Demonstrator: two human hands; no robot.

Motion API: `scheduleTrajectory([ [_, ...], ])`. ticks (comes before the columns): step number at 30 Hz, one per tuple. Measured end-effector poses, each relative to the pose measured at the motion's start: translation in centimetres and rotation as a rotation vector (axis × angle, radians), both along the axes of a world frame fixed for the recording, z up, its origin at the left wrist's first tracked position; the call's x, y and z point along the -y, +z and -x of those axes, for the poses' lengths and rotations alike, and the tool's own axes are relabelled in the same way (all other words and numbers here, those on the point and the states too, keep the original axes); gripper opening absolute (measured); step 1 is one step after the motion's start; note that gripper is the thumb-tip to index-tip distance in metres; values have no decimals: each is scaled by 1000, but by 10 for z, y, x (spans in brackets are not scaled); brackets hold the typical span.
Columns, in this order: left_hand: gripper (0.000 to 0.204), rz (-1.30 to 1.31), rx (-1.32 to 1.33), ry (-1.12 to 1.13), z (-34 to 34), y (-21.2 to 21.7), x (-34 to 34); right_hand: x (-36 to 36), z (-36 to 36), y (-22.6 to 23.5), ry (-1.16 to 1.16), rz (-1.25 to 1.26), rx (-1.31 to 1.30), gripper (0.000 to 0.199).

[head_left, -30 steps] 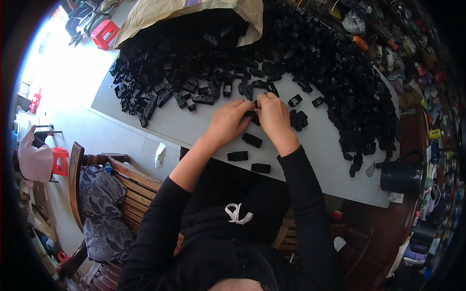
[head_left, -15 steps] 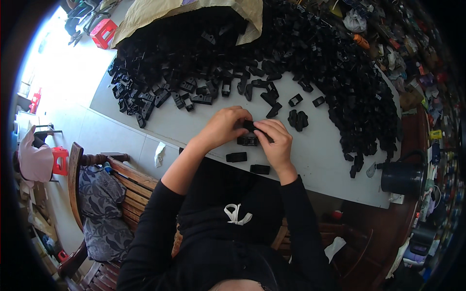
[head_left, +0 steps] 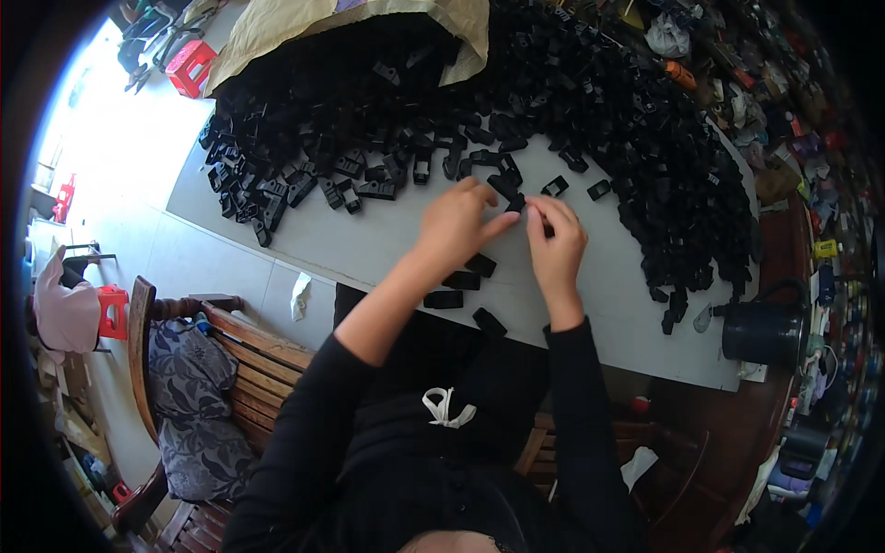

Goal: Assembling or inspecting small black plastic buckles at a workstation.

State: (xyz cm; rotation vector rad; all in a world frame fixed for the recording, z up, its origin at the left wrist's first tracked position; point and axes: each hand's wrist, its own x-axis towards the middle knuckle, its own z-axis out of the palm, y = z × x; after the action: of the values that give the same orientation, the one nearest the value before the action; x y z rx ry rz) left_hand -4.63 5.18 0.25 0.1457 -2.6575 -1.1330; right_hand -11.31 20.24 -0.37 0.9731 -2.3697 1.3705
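My left hand (head_left: 454, 224) is over the grey tabletop with thumb and fingers apart. Its fingertips are beside a small black plastic part (head_left: 515, 203); whether they touch it I cannot tell. To its right, my right hand (head_left: 560, 247) has its fingers curled around another black plastic part (head_left: 550, 229), mostly hidden by them. Nearer the table's front edge lie several like parts: one (head_left: 479, 264) by my left wrist, one (head_left: 461, 280) just below, one (head_left: 443, 300) further left, and one (head_left: 489, 321) turned at a slant on the edge.
A large heap of black parts (head_left: 636, 138) curves across the back and right of the table (head_left: 387, 241). A brown paper sack (head_left: 277, 37) lies over it at the back. At the right stands a black pot (head_left: 763, 332). A wooden bench (head_left: 263, 355) with cushions is at the left.
Both hands have moved apart and away from me. The part they held together is out of them, and one more part lies near the front edge. My right hand has closed on another part.
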Motion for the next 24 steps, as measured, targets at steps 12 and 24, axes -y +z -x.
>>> scheduleTrajectory([
  [12, 17, 0, -57, -11, -27, -10, 23, 35, 27, 1, 39, -376, -16, 16],
  [24, 19, -74, -186, -113, -45, -24, 38, 25, 30, -14, -21, -158, 143, 22],
])
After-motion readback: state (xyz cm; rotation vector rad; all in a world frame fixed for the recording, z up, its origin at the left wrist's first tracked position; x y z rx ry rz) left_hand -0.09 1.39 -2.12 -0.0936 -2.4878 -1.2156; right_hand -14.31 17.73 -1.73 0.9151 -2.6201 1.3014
